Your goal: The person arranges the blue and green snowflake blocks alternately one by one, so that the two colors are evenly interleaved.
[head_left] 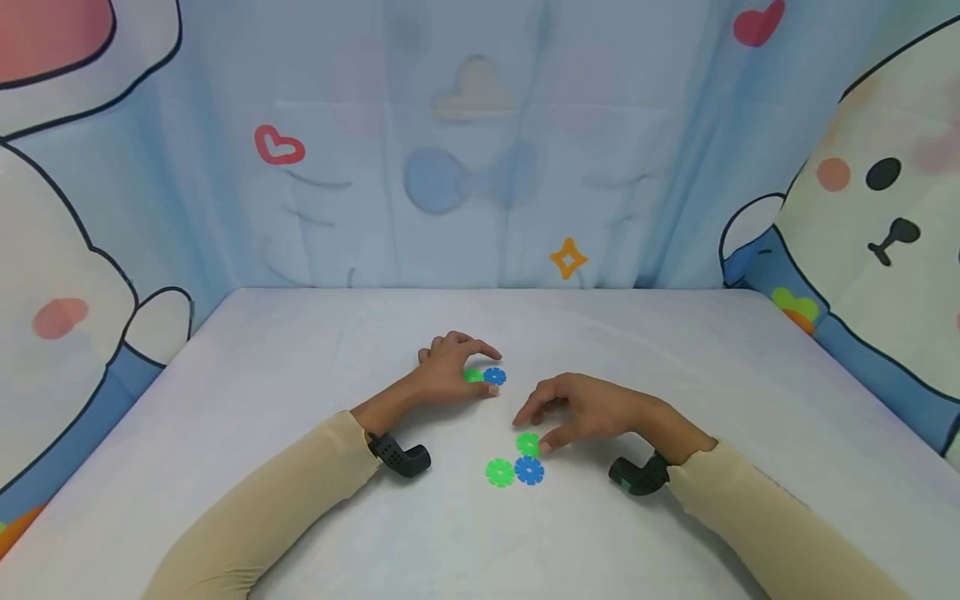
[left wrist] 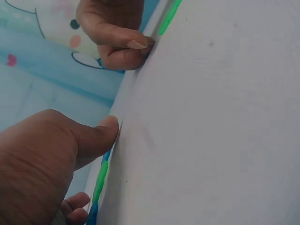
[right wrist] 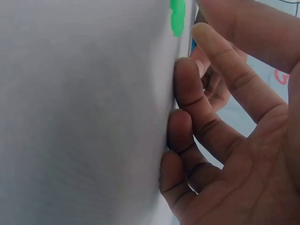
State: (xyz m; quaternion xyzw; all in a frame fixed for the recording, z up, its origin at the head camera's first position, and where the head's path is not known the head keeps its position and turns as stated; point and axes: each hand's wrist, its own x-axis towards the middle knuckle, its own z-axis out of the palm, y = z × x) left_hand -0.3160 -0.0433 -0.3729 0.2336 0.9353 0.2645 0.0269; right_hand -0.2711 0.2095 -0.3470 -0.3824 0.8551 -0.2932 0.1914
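On the white table my left hand (head_left: pixel 453 372) rests with thumb and index finger spread to either side of a green notched disc (head_left: pixel 473 375) and a blue notched disc (head_left: pixel 494 376). The left wrist view shows a green disc edge (left wrist: pixel 99 183) between blue edges, partly hidden by that hand. My right hand (head_left: pixel 596 406) is nearer, its thumb tip at the edge of another green disc (head_left: pixel 528 444). Its other fingers (right wrist: pixel 185 129) bend loosely by the table surface. A second blue disc (head_left: pixel 529 470) and a green disc (head_left: pixel 499 472) lie flat beside that one.
The white tabletop (head_left: pixel 337 517) spreads around both hands. A pale blue curtain (head_left: pixel 480 208) with printed cartoon figures hangs behind the table and along its sides. Each wrist carries a black camera, such as the left one (head_left: pixel 401 457).
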